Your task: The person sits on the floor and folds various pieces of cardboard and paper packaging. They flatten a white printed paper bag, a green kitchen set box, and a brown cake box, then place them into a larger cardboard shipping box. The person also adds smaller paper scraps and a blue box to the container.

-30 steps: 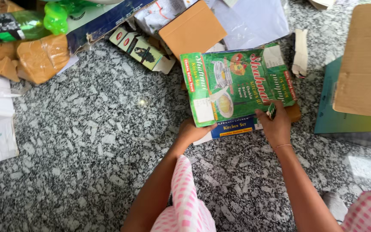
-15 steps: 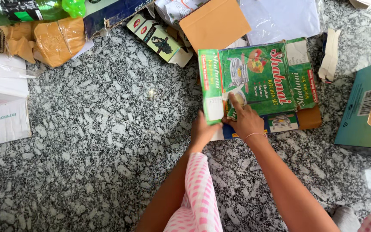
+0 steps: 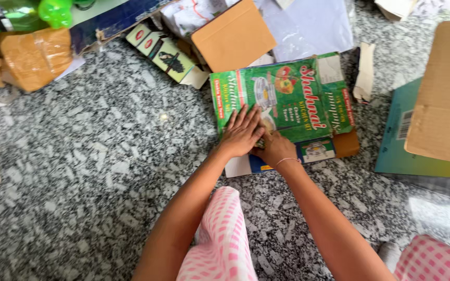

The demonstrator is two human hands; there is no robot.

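Left hand (image 3: 241,132) spread flat and right hand (image 3: 275,148) pressing beside it on the flattened green carton (image 3: 292,99) lying on the granite floor (image 3: 105,171) — light, thin, creasable card, best gripped by its edges.

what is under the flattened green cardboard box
Under the flattened green cardboard box lies a flattened blue and white carton, showing only along the near edge, with a brown cardboard piece at its right. Whatever else lies beneath is covered.
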